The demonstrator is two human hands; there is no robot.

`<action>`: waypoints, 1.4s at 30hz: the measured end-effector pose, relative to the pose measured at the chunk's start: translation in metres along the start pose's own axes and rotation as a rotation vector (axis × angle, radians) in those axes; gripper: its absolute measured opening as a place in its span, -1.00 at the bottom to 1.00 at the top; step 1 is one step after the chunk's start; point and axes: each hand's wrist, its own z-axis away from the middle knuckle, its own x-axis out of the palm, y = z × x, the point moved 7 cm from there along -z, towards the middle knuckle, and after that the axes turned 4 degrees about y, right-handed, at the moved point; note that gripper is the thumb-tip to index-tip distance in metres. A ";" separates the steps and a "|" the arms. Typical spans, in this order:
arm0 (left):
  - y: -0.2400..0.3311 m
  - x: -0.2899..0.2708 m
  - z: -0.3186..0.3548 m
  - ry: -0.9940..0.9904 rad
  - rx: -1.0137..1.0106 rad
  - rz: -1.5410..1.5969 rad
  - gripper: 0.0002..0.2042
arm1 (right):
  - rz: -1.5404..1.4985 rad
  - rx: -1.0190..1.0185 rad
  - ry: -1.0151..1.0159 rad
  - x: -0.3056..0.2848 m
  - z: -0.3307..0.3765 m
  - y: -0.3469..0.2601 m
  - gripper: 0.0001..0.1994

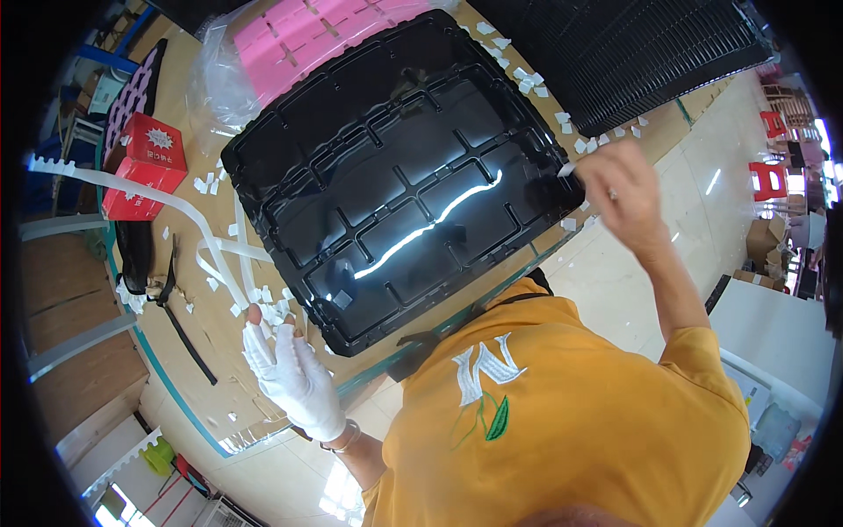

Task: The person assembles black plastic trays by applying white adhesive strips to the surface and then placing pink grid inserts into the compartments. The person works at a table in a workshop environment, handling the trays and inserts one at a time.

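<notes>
The right hand [619,189], bare, pinches a small white foam piece [566,169] between closed fingertips at the right edge of the large black moulded tray [395,167], which fills the middle of the tabletop [198,325]. The left hand [294,373], in a white glove, lies open and flat on the near left of the tabletop, fingertips on a long white foam strip [167,204]. Far left stands a red box [145,167]. White foam scraps [527,81] lie scattered far right.

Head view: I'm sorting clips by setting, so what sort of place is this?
Probably a factory packing bench: a black moulded tray on a long worktable, white foam bits scattered about, pink trays in plastic.
</notes>
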 end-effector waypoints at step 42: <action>-0.030 -0.010 -0.071 0.131 -0.063 -0.025 -0.78 | 0.192 0.321 -0.269 0.121 -0.057 0.120 -0.86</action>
